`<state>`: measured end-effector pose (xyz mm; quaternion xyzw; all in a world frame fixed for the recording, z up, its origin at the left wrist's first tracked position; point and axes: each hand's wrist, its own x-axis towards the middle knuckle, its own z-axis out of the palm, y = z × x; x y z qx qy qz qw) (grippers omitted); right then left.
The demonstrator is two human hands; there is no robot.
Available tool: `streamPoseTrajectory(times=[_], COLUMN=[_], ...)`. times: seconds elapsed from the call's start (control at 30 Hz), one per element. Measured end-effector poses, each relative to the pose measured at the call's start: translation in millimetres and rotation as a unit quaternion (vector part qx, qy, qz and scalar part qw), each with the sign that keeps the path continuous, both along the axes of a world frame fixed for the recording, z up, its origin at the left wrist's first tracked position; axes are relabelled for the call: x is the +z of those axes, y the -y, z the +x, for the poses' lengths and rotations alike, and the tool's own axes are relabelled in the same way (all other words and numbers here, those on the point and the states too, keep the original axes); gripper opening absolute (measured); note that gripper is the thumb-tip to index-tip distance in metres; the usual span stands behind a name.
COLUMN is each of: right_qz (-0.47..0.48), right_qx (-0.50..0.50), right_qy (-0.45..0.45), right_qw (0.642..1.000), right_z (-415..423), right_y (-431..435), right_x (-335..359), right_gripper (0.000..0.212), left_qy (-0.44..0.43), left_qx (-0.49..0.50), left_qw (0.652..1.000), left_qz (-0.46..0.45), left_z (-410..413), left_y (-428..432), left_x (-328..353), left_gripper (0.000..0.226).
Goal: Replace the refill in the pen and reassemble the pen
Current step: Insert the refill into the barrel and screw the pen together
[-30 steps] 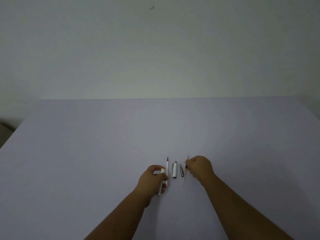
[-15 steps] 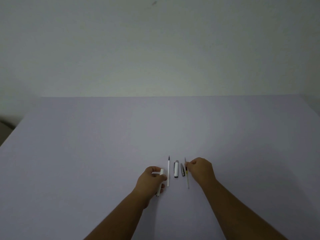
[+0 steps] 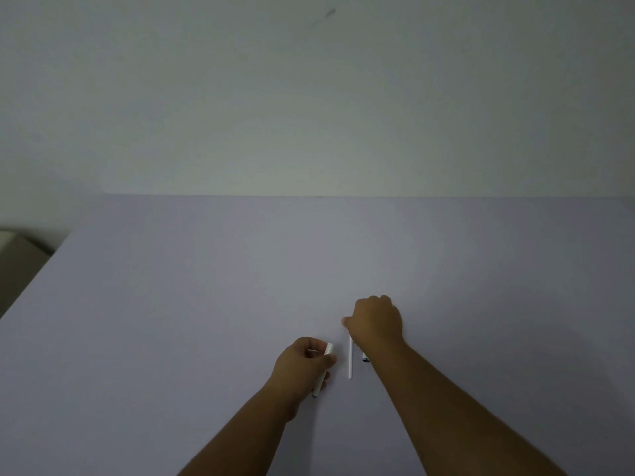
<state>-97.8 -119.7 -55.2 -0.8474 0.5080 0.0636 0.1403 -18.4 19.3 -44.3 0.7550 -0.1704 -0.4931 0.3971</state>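
Note:
My left hand (image 3: 304, 367) is closed around the white pen barrel (image 3: 329, 348); its open end pokes out above my thumb and its tip shows below my palm. Just to the right, a thin white refill (image 3: 350, 362) lies lengthwise on the table. My right hand (image 3: 376, 324) is curled over its far end, with the thumb and fingers pinched on it. Only the near end of the silver-white pen cap (image 3: 365, 357) shows, beside my right wrist. My right hand and forearm hide the other small pen parts.
The work surface is a wide pale lilac table (image 3: 206, 304) that ends at a plain wall. At the far left, past the table's edge, sits a dim grey object (image 3: 17, 249).
My right hand has let go of the yellowish old refill on the right, moved left over the cap and closed on the top of the white refill. My left hand still holds the barrel.

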Motion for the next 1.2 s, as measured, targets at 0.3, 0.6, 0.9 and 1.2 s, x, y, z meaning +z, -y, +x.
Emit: streamPoseTrajectory(times=[0.3, 0.6, 0.9, 1.2], right_qz=[0.069, 0.149, 0.179, 0.267], right_qx=[-0.081, -0.234, -0.263, -0.205], right_qy=[0.060, 0.418, 0.479, 0.440], right_qw=[0.993, 0.865, 0.818, 0.833], right_z=[17.1, -3.6, -29.8, -51.6], right_y=[-12.5, -14.5, -24.8, -31.8], right_x=[4.9, 29.7, 34.3, 37.2], right_gripper=[0.025, 0.024, 0.022, 0.017], left_qy=[0.036, 0.076, 0.065, 0.037], left_qx=[-0.003, -0.036, -0.053, -0.054], left_qw=[0.999, 0.996, 0.996, 0.996], left_qz=[0.012, 0.014, -0.026, -0.057], left_z=[15.4, 23.7, 7.1, -8.8], left_y=[-10.6, -18.0, -12.8, -5.6], left_x=[0.2, 0.5, 11.2, 19.5], left_gripper=[0.004, 0.007, 0.004, 0.005])
